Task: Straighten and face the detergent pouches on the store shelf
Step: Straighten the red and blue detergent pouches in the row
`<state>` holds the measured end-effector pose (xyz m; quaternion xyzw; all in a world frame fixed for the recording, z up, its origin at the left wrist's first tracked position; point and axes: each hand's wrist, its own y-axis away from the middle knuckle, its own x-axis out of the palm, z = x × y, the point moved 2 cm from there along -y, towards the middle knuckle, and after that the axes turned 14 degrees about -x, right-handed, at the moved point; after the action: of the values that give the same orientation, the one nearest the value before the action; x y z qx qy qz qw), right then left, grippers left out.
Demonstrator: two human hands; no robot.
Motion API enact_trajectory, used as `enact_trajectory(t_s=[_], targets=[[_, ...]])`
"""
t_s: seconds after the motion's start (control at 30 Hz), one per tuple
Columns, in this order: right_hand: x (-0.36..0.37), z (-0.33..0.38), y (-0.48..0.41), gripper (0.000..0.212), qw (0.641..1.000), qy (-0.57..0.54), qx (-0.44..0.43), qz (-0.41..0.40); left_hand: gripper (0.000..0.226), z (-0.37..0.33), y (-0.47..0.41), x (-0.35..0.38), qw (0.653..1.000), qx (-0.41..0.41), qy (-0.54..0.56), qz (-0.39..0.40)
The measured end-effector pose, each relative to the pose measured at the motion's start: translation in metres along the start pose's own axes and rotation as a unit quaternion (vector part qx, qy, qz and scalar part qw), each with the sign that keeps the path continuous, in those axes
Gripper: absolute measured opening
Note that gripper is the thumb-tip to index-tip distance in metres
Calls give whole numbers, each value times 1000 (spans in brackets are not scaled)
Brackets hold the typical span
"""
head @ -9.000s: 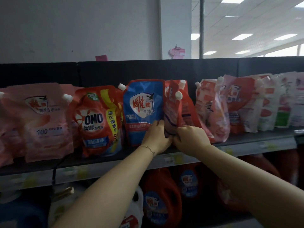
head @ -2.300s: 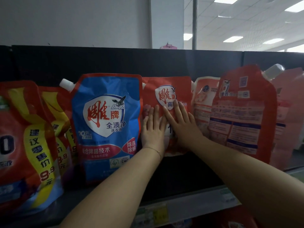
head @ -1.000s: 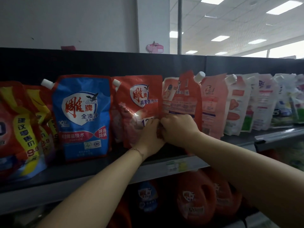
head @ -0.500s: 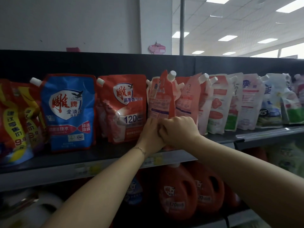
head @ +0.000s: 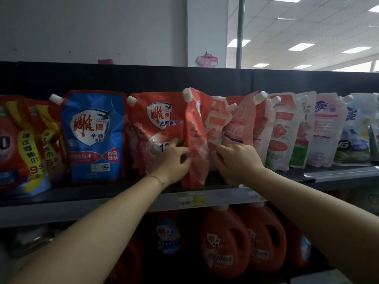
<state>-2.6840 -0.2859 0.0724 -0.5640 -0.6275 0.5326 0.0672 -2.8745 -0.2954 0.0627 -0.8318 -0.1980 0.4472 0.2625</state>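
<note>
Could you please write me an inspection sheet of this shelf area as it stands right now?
Surface: shelf is dark and lined with standing pouches; price strip on its front edge.
Job's things: blue pouch and red pouch face front; turned pouch stands edge-on just right of the red pouch; pale pouches further right lean askew.
Clutter: nothing seen.
Grippers: left hand grips the turned pouch's left edge; right hand grips at its right edge.
Cables: nothing seen.
Surroundings: jugs on the level below; wall and ceiling lights behind.
</note>
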Motion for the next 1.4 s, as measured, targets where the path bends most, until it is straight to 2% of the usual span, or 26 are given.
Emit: enact_trajectory(t_s=[0.17, 0.27, 0.33, 0.4, 0.57, 0.7, 0.8, 0.9, 0.93, 1.0, 1.07, 1.13, 1.23, 1.33, 1.4], targets=[[19, 10, -13, 18, 997, -50, 21, 55, 23, 63, -2, -34, 994, -108, 5, -27], [30, 22, -27, 21, 992, -84, 38, 90, 13, 84, -4, -41, 990, -139, 13, -29], [36, 31, -35, 26, 990, -92, 9, 104, 7, 91, -6, -42, 989, -147, 13, -25], [44, 38, -42, 41, 988, -90, -24, 123, 13, 96, -8, -44, 988, -152, 14, -27], [55, 50, -56, 58, 992, -80, -62, 79, 20, 109, -9, -50, 986, -158, 30, -47], [58, 57, -65, 73, 991, -62, -77, 86, 8, 119, -8, -60, 986, -159, 8, -59], [61, 71, -73, 78, 992, -58, -80, 84, 12, 128, -4, -64, 980, -175, -24, -94], [65, 82, -79, 78, 992, -39, -89, 75, 19, 131, 3, -73, 966, -189, -18, -174], [65, 82, -80, 79, 993, -34, -93, 70, 19, 129, 4, -77, 965, -171, -25, -197], [67, 80, -83, 87, 992, -28, -106, 67, 22, 121, 7, -83, 971, -64, -92, -212], [70, 79, -85, 102, 989, -24, -112, 89, 49, 116, 9, -81, 959, 66, -201, -186], [73, 81, -85, 118, 986, -23, -113, 123, 78, 115, 10, -72, 936, 135, -302, -122], [79, 79, -79, 129, 979, -52, -126, 152, 103, 116, 5, -62, 898, 170, -400, -67], [82, 74, -80, 132, 974, -104, -131, 153, 113, 122, -1, -59, 880, 177, -437, -55], [88, 73, -84, 136, 972, -100, -137, 161, 117, 125, -7, -58, 870, 188, -453, -53]])
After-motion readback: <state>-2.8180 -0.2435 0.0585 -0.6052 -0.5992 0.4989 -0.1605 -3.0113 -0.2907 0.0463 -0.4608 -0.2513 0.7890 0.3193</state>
